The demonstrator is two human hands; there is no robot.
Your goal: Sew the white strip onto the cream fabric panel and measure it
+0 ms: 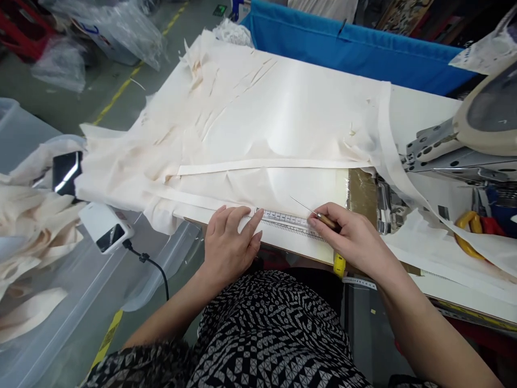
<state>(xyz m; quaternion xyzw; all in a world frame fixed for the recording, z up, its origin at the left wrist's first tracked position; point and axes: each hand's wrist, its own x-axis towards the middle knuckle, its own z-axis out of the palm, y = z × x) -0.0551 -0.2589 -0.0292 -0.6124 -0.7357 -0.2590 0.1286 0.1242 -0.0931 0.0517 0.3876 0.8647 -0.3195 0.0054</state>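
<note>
My right hand (343, 226) is closed around the wooden handle of an awl (329, 221), whose thin metal point angles up and to the left over pale cloth. Beneath its fingertips runs a white measuring tape (286, 218) along the table's front edge. My left hand (232, 234) lies with fingers stretched out on the cloth edge and the tape's left end. Cream fabric (250, 151) with a narrow folded strip (274, 163) spreads over the table, partly creased on the left.
A sewing machine (436, 151) stands at the right. A blue cloth bin (351, 48) lines the back. To the left are a white power bank (105, 227) with a cable, a dark phone-like device (67, 172) and a clear plastic tub (81, 302). Yellow-handled scissors (468, 234) lie at the right.
</note>
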